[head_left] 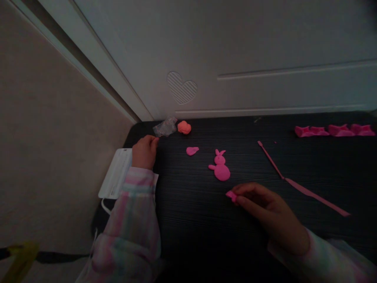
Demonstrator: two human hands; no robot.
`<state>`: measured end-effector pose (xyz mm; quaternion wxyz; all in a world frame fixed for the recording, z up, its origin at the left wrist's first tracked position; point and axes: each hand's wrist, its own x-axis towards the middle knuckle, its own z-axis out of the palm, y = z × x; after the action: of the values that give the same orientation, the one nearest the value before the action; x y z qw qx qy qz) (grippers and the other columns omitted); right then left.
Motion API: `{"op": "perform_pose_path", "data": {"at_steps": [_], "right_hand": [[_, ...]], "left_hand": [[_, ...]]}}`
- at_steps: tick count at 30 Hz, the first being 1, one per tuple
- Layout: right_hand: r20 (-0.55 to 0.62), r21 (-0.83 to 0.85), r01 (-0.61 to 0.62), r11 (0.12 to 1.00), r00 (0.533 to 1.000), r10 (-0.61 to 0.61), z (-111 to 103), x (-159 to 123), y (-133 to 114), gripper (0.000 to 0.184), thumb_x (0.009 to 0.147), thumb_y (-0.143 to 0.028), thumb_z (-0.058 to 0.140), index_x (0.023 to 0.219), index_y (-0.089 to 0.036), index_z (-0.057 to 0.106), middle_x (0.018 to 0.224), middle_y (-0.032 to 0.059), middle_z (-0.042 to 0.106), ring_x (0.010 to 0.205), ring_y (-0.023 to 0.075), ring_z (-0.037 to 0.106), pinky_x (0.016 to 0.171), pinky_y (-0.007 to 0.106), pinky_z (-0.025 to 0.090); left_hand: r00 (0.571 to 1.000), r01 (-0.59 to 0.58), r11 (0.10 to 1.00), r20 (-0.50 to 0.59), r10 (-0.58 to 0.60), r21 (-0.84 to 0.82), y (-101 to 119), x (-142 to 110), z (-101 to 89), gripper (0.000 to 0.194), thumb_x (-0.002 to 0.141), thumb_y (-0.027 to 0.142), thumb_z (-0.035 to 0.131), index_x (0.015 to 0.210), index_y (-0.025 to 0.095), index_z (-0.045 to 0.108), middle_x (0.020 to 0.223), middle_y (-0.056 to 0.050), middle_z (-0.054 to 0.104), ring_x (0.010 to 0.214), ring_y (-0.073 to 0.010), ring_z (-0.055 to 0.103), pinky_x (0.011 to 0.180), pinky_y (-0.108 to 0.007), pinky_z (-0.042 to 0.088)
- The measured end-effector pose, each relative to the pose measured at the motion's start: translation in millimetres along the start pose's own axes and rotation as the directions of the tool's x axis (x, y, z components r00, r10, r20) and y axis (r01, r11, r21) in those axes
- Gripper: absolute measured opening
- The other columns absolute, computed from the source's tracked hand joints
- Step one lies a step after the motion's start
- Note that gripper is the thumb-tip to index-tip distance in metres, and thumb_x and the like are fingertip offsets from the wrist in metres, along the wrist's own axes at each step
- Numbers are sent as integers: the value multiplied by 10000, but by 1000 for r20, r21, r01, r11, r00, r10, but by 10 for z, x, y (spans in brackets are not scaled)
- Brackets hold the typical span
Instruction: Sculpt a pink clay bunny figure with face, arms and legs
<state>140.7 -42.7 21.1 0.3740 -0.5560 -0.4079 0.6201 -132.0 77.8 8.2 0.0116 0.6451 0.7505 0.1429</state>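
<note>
My right hand (269, 214) pinches a small piece of pink modelling clay (231, 195) between thumb and fingertips. Just beyond it, a flat pink clay rabbit (221, 171) lies on the dark table, with two ears, a round head, a round body and one limb out to the left. My left hand (144, 151) is closed at the table's left side, close to a crumpled clear plastic wrapper (165, 127). What its fingers hold, if anything, is hidden. A flat teardrop of pink clay (192, 151) lies between the left hand and the rabbit.
A lump of orange clay (184, 127) sits beside the wrapper. To the right lie a thin pink modelling tool (309, 192) and a row of pink tray-like pieces (335, 131). A white device or box (116, 173) is under the left arm. A white panel (253, 94) borders the table's back.
</note>
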Motion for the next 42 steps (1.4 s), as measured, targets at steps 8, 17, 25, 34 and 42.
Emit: {"op": "perform_pose_path", "data": {"at_steps": [8, 17, 25, 34, 42], "right_hand": [[10, -8, 4, 1000, 1000, -4, 1, -1, -8, 152, 630, -343, 659, 681, -207, 614, 750, 16, 675, 737, 146, 621, 687, 248, 491], [2, -34, 15, 999, 1000, -15, -2, 4, -15, 180, 617, -368, 664, 672, -204, 616, 743, 25, 675, 729, 160, 623, 682, 268, 498], [-2, -12, 35, 999, 999, -35, 11, 14, -14, 154, 613, -344, 670, 663, -207, 621, 725, 18, 672, 710, 146, 620, 670, 252, 494], [-9, -27, 9, 1000, 1000, -9, 16, 0, -32, 195, 604, -380, 670, 661, -202, 615, 740, 30, 675, 727, 165, 623, 680, 278, 498], [5, -9, 12, 1000, 1000, -12, -4, 0, 0, 145, 614, -335, 671, 665, -208, 622, 743, 12, 669, 724, 141, 613, 676, 244, 485]], "left_hand": [[1000, -2, 998, -4, 2, -64, -18, 0, 57, 212, 731, 368, 537, 764, 182, 634, 774, -33, 665, 701, -170, 590, 660, -260, 417], [999, -19, 1000, -29, 19, 2, -13, -10, 5, 252, 766, 378, 482, 773, 178, 634, 777, -45, 657, 752, -188, 589, 687, -275, 416], [997, -74, 992, -23, 72, -104, -22, -27, 50, 180, 727, 316, 551, 820, 196, 646, 832, -17, 669, 766, -166, 595, 716, -251, 428], [996, -87, 989, -10, 86, -122, -29, -29, 24, 189, 737, 286, 519, 875, 205, 620, 826, -7, 667, 776, -163, 596, 737, -257, 430], [998, -60, 979, -25, 56, -195, -9, -34, 39, 325, 730, 258, 538, 1050, 202, 540, 818, 4, 677, 801, -155, 616, 733, -251, 434]]}}
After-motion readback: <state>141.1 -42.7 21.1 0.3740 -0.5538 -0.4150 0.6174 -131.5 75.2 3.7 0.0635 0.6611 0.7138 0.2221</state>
